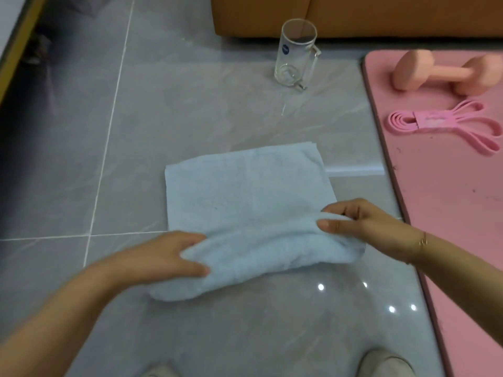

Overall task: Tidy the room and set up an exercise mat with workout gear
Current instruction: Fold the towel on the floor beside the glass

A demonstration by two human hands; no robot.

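Towel (245, 213) centre frame on floor | left hand (168, 254) grips rolled near edge | right hand (364, 221) pinches same fold

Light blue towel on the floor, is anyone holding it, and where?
Yes. Both hands hold the light blue terry towel at its near, rolled-up edge: the left hand grips the left end, the right hand pinches the right end.

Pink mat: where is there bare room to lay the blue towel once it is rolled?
The pink mat is bare along its near stretch, below the resistance band. Its far end is crowded by the dumbbell and band. Both hands grip the towel on the floor tiles.
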